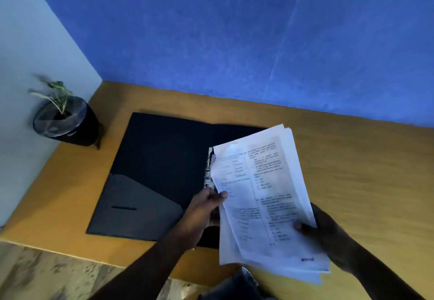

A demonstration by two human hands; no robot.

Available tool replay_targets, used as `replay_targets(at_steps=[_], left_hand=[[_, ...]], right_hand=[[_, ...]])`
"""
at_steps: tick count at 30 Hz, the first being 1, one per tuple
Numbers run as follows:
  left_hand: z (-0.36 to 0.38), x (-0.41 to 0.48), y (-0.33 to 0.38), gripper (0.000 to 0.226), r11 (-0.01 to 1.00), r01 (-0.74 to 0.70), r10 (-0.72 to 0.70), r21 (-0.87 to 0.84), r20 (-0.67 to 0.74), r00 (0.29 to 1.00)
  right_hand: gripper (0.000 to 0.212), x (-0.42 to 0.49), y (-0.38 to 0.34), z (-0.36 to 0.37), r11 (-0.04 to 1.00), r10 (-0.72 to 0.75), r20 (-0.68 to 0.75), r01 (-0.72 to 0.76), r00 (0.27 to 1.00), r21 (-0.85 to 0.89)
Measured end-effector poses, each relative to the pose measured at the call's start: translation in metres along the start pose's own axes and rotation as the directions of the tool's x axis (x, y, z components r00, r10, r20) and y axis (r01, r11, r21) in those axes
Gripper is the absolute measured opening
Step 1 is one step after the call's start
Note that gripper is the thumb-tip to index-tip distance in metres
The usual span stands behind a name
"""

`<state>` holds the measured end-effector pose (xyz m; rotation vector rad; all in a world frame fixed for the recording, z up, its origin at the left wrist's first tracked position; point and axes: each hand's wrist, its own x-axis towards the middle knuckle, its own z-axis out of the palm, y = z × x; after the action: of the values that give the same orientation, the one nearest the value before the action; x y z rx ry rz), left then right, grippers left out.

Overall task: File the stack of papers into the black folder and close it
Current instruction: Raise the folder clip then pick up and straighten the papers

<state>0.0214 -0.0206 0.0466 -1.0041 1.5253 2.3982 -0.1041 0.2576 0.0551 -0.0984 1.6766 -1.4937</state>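
The black folder [162, 156] lies open and flat on the wooden table [352, 170], with a grey pocket on its left inner cover and a metal ring clip [208, 170] at the spine. A stack of printed white papers [265, 201] is held tilted above the folder's right half, hiding most of it. My left hand [202, 210] grips the stack's left edge, thumb on top. On the right, my right hand [326, 231] holds the papers' right edge from below, thumb on the sheets.
A small plant in a black pot [68, 121] stands at the table's far left corner beside the pale wall. A blue wall [234, 41] runs behind the table. The near table edge [70, 250] borders a patterned floor.
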Motion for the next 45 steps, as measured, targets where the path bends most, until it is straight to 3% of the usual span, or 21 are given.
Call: replay_targets(at_steps=[5, 8, 11, 15, 19, 23, 27, 30, 35, 39, 42, 45], left_hand=[[0.014, 0.015, 0.023, 0.058, 0.994, -0.1, 0.1, -0.041, 0.018, 0.995], [0.023, 0.02, 0.027, 0.042, 0.981, -0.152, 0.157, -0.122, 0.034, 0.987], [0.03, 0.019, 0.031, 0.028, 0.98, -0.172, 0.18, -0.097, 0.078, 0.981], [0.036, 0.019, 0.036, 0.04, 0.968, -0.249, 0.25, -0.028, 0.043, 0.967], [0.041, 0.018, 0.039, 0.04, 0.916, -0.393, 0.393, 0.075, 0.022, 0.919], [0.041, 0.02, 0.044, 0.035, 0.867, -0.47, 0.485, 0.166, -0.06, 0.872], [0.039, 0.015, 0.054, 0.039, 0.802, -0.558, 0.579, 0.214, -0.052, 0.813], [0.039, 0.003, 0.066, 0.044, 0.769, -0.614, 0.623, 0.176, 0.004, 0.782], [0.052, -0.02, 0.1, 0.024, 0.7, -0.706, 0.706, 0.102, 0.05, 0.707], [0.069, -0.031, 0.124, 0.043, 0.658, -0.748, 0.747, 0.09, 0.044, 0.663], [0.077, -0.028, 0.129, 0.034, 0.656, -0.748, 0.749, 0.107, 0.037, 0.662], [0.078, -0.026, 0.129, 0.039, 0.637, -0.763, 0.763, 0.109, 0.056, 0.644]], right_hand=[[0.055, 0.011, -0.013, -0.003, 0.998, -0.06, -0.01, 0.06, 0.998, 0.03], [0.053, 0.012, -0.021, -0.005, 0.996, -0.077, 0.013, 0.076, 0.997, 0.039], [0.046, 0.011, -0.026, -0.001, 0.996, -0.089, 0.021, 0.089, 0.996, -0.017], [0.032, 0.017, -0.032, 0.006, 0.994, -0.113, -0.093, 0.111, 0.989, -0.026], [0.02, 0.028, -0.038, 0.012, 0.979, -0.204, -0.205, 0.198, 0.957, -0.048], [0.026, 0.036, -0.047, 0.016, 0.96, -0.278, -0.243, 0.275, 0.929, -0.045], [0.041, 0.037, -0.058, 0.019, 0.928, -0.371, -0.251, 0.358, 0.894, -0.101], [0.044, 0.033, -0.065, 0.022, 0.896, -0.445, -0.249, 0.432, 0.86, -0.107], [0.039, 0.021, -0.078, 0.018, 0.862, -0.507, -0.226, 0.496, 0.832, -0.106], [0.035, 0.01, -0.083, 0.01, 0.843, -0.538, -0.2, 0.517, 0.819, -0.152], [0.034, 0.008, -0.081, 0.007, 0.836, -0.547, -0.182, 0.524, 0.817, -0.161], [0.034, 0.008, -0.076, 0.006, 0.845, -0.534, -0.173, 0.516, 0.827, -0.14]])
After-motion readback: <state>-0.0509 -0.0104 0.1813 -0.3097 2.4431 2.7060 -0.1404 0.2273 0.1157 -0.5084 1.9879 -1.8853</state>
